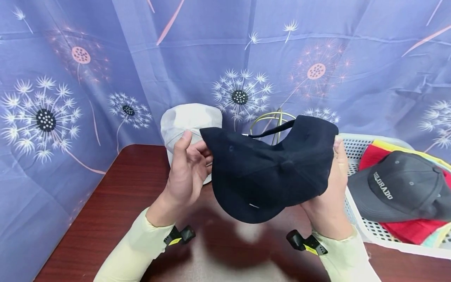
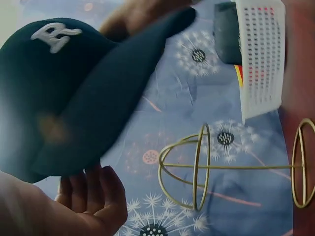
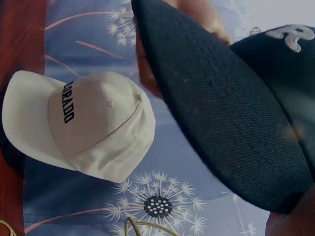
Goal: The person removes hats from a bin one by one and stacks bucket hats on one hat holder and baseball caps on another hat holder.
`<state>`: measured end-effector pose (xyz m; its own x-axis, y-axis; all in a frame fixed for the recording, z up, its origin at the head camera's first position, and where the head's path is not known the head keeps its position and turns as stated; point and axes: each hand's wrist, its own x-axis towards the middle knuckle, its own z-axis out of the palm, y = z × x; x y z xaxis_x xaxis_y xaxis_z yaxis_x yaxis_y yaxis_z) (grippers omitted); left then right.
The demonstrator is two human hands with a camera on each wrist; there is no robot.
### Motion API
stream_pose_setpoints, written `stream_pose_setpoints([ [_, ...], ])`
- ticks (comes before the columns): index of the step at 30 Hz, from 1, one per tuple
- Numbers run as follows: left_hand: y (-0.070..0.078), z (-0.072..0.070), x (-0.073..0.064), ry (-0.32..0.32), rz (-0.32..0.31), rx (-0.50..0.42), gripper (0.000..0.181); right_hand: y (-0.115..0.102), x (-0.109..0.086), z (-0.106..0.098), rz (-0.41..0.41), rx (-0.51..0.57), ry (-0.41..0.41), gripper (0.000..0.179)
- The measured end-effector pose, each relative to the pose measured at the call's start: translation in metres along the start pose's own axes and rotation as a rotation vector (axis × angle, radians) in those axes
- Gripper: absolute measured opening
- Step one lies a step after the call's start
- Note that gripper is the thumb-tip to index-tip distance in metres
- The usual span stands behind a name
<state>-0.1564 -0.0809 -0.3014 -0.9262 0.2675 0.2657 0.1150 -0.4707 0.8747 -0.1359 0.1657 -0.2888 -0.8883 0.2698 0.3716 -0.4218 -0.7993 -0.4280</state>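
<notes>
A black cap (image 1: pixel 267 168) is held up in front of the person, above the table. My right hand (image 1: pixel 329 196) grips its right side. My left hand (image 1: pixel 186 172) is at the cap's left edge with the thumb raised clear of it and loosely bent fingers partly hidden behind the fabric. A light embroidered letter (image 2: pixel 55 37) shows on the crown in the left wrist view, and the wide brim (image 3: pixel 211 113) spans the right wrist view. Behind the left hand, a white cap (image 1: pixel 190 115) with dark lettering stands toward the back.
A gold wire stand (image 2: pixel 199 167) rises behind the black cap. On the right, a white perforated basket (image 1: pixel 352 154) holds a dark grey cap (image 1: pixel 405 188) over red and yellow items. A patterned blue curtain (image 1: pixel 197 70) borders the dark red table (image 1: pixel 116 188).
</notes>
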Motion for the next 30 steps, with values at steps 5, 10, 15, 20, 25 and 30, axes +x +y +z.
stream_pose_setpoints([
  [5,0.001,0.0,-0.001,0.046,0.003,-0.084,0.059,0.008,-0.004,0.0,-0.134,-0.205,-0.057,0.022],
  [10,0.003,0.0,0.0,0.066,0.036,-0.142,0.044,0.013,-0.006,-0.001,-0.169,-0.269,-0.122,0.025],
  [15,0.005,0.001,0.0,0.042,0.09,-0.158,0.035,0.016,-0.006,-0.001,-0.179,-0.305,-0.142,0.027],
  [20,0.005,0.0,0.001,0.038,0.13,-0.108,0.022,0.021,-0.006,-0.001,-0.177,-0.317,-0.141,0.03],
  [25,0.005,-0.001,0.001,0.033,0.169,-0.089,0.019,0.025,-0.005,-0.003,-0.154,-0.353,-0.184,0.034],
  [30,0.006,-0.003,0.003,0.044,0.209,-0.073,0.021,0.03,-0.004,-0.003,-0.104,-0.377,-0.198,0.037],
])
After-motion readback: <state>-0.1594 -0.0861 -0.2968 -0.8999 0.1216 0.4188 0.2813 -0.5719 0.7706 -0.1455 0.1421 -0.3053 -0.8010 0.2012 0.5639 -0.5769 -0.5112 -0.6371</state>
